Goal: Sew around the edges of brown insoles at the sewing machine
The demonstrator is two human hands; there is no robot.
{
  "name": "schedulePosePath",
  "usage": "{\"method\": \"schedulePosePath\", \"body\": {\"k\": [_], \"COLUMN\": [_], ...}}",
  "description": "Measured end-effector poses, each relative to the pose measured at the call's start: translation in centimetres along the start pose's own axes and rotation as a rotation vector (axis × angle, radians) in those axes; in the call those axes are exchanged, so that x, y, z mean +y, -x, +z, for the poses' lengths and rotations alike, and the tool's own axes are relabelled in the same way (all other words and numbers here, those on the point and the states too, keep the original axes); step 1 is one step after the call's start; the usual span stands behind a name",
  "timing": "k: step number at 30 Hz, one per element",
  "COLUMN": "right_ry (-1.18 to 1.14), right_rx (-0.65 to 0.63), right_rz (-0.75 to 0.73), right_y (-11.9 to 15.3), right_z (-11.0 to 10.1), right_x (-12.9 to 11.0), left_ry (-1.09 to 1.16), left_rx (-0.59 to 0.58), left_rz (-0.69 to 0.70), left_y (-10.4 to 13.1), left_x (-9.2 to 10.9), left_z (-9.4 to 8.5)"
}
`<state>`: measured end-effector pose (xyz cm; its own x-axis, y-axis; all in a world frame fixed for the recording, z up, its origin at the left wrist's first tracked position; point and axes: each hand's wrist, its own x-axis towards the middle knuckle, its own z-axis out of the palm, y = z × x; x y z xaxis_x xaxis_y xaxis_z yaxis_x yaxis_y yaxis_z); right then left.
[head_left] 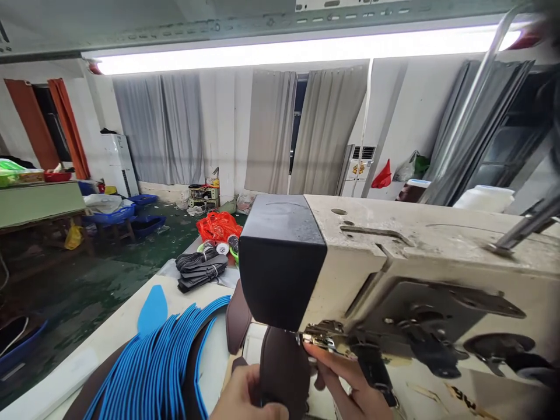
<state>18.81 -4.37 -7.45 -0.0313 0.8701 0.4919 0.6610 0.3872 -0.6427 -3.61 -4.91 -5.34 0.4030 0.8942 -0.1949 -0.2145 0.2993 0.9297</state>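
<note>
A sewing machine [415, 251] with a black front cover fills the right side. Under its head stands a dark brown, rounded flat piece [284, 370]. My left hand [251, 396] grips the piece's lower left part, thumb in front. On the other side, my right hand [350, 382] reaches beneath the machine head, its index finger against the right edge of the piece near the metal presser parts [321, 339]. The needle tip cannot be made out. Another brown piece [237, 318] lies behind, to the left.
Many blue-edged curved strips [153, 367] are fanned on the white table [118, 326] at left. Behind them are a blue piece [153, 306], tied dark bundles [201, 268], thread spools [222, 249] and a red bag [217, 226]. A metal rod rises at right.
</note>
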Motion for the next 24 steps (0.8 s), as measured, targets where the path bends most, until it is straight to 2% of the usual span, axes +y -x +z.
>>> {"method": "schedulePosePath", "body": {"k": [4, 8, 12, 16, 24], "right_ry": [-0.043, -0.163, -0.147, -0.085, -0.061], "right_rx": [0.016, -0.031, -0.030, 0.043, 0.007], "right_rz": [0.006, -0.018, -0.033, -0.166, -0.350], "right_y": [0.0, -0.3, -0.3, 0.1, -0.9], "right_z": [0.1, -0.3, -0.3, 0.3, -0.6], "right_x": [-0.2, -0.7, -0.8, -1.0, -1.9], "left_ry": [0.023, 0.067, 0.136, 0.143, 0.169], "left_rx": [-0.042, -0.005, 0.039, 0.162, 0.227], "left_rz": [-0.015, -0.033, -0.034, -0.032, -0.088], "left_y": [-0.8, -1.2, -1.2, -1.2, -2.2], "left_x": [2.7, 4.4, 4.2, 3.9, 3.3], "left_z": [-0.1, 0.5, 1.9, 3.2, 3.6]}}
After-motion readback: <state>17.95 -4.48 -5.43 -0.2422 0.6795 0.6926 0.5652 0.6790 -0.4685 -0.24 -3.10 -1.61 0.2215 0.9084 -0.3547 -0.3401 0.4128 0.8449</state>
